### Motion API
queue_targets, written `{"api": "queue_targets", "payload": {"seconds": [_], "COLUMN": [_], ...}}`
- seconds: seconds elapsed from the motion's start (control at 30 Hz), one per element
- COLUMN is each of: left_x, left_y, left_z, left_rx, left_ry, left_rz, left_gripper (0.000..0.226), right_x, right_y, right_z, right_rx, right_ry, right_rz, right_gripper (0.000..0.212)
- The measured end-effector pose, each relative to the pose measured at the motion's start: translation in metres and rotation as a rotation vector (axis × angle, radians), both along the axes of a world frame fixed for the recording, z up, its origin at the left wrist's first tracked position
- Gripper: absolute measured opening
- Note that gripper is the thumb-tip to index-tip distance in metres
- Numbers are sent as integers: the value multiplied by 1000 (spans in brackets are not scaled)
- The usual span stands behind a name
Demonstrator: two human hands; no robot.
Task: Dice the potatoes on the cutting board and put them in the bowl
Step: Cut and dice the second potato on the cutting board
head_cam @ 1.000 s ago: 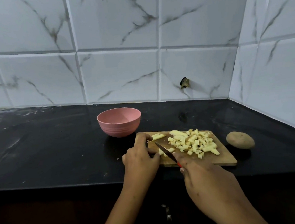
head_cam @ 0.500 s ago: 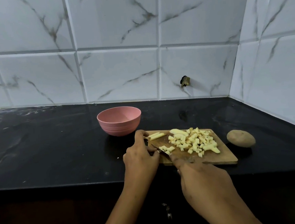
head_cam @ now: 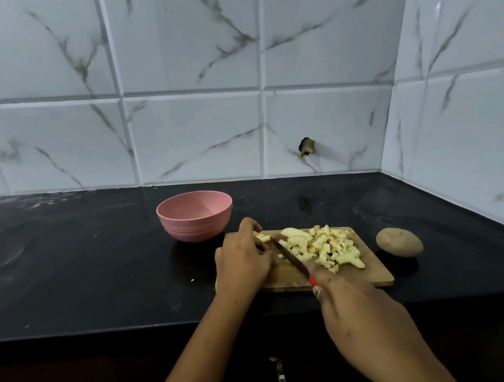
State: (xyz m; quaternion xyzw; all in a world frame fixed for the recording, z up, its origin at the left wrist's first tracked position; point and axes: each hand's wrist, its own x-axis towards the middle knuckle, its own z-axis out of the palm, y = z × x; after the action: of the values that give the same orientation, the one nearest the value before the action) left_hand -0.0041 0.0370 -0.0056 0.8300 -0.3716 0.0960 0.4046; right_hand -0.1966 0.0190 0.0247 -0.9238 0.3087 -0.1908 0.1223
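On board [head_cam: 369,275], left hand [head_cam: 241,261] pinches potato strip [head_cam: 263,237] with curled fingers [head_cam: 248,225]; right hand [head_cam: 353,312] fingers wrap knife [head_cam: 290,257]; strip probably firm, wet, slippery; best held near its end.

Left hand [head_cam: 242,261] held a potato strip [head_cam: 263,237] under curled fingers; right hand [head_cam: 353,309], nearer, gripped the knife [head_cam: 289,255].

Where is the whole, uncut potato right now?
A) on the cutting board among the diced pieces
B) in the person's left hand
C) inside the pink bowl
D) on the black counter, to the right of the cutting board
D: the whole potato lies on the black counter just right of the wooden cutting board, with no hand on it.
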Motion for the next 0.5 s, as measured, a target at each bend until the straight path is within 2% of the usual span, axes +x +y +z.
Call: {"api": "queue_targets", "payload": {"seconds": [0.1,0.27,0.4,0.5], "left_x": [7,1,0,0], "left_y": [2,1,0,-1], "left_z": [1,6,4,4], "left_rx": [-61,250,306,296], "left_ry": [41,-36,-77,-80], "left_rz": [21,65,57,52], "left_gripper": [23,33,33,31], "right_x": [5,6,6,8], "right_y": [1,-16,-17,-13], "right_z": [-4,-9,-10,-11], "right_rx": [30,13,61,82], "right_ry": [85,60,-16,0], "right_rz": [23,-26,9,22], "right_gripper": [48,46,46,46]}}
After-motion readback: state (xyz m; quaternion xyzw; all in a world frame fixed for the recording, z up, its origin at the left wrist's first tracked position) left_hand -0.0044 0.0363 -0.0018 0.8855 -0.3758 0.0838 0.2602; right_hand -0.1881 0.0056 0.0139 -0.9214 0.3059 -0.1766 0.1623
